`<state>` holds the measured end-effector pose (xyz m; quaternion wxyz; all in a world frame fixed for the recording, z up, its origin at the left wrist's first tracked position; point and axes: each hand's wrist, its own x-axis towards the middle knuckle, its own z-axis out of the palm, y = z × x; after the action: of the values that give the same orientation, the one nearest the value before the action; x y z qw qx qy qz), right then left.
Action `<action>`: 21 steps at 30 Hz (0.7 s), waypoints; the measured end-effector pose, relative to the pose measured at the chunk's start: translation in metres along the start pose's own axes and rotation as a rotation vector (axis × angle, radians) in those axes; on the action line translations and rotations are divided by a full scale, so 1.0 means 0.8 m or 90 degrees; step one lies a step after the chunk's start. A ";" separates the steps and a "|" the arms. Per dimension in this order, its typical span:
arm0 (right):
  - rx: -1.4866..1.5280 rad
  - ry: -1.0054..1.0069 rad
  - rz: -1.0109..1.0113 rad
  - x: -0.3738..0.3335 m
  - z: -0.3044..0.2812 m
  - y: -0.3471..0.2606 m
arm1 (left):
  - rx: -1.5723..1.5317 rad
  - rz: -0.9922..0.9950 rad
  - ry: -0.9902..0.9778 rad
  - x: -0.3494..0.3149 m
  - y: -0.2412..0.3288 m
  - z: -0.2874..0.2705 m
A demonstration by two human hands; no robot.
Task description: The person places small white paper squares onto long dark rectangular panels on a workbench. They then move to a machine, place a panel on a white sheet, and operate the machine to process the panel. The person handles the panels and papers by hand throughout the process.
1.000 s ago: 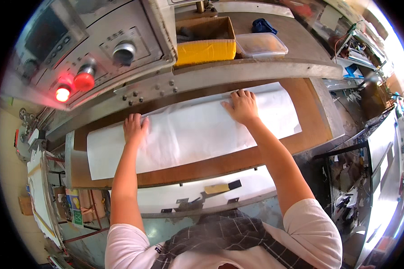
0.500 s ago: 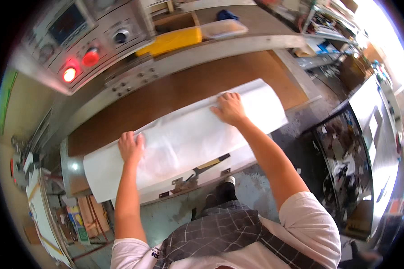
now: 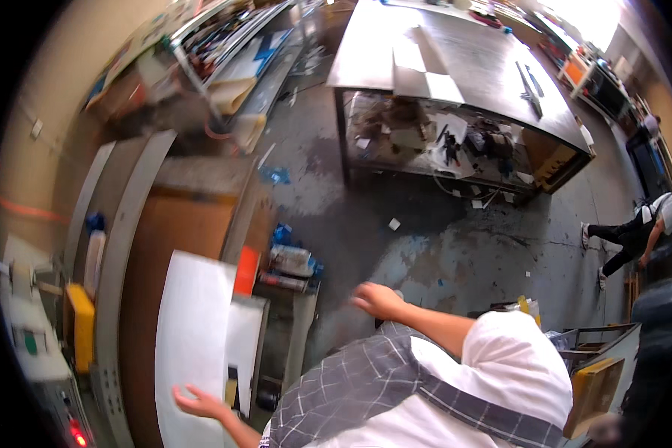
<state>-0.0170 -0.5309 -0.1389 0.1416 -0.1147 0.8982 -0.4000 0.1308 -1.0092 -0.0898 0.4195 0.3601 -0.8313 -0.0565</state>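
A large white sheet (image 3: 193, 321) lies lengthwise on the brown machine bed (image 3: 183, 224) at my left. Above the sheet's near part, my left hand (image 3: 198, 403) is open, its fingers spread and nothing in them. I cannot tell whether it touches the sheet. My right hand (image 3: 378, 301) is in front of my checked apron (image 3: 343, 381), over the grey floor. Its fingers are loosely bent and slightly blurred, with nothing held between them.
A metal-topped table (image 3: 470, 60) stands ahead, white sheets on its top and scraps on its lower shelf. Cluttered shelving (image 3: 239, 67) is at the far left, a yellow bin (image 3: 81, 327) beside the bed. Another person (image 3: 642, 224) walks at the far right.
My view has swung right, away from the control panel. Both hands, earlier flat on the white sheet, have come away from where they pressed; the right is now off it entirely.
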 end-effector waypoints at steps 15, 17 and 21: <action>0.565 0.233 0.440 0.060 -0.280 0.332 | -0.741 -0.075 -0.993 -0.152 0.883 0.396; 0.634 0.213 0.487 0.085 -0.309 0.327 | -0.705 -0.128 -1.062 -0.159 0.953 0.452; 0.747 0.204 0.472 0.154 -0.354 0.344 | -0.629 -0.187 -1.147 -0.173 1.077 0.568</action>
<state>-0.2556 -0.1960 -0.1843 0.1732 0.3534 0.5245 -0.7550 -0.6255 -0.3818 -0.1312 -0.2675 0.0703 -0.6690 -0.6899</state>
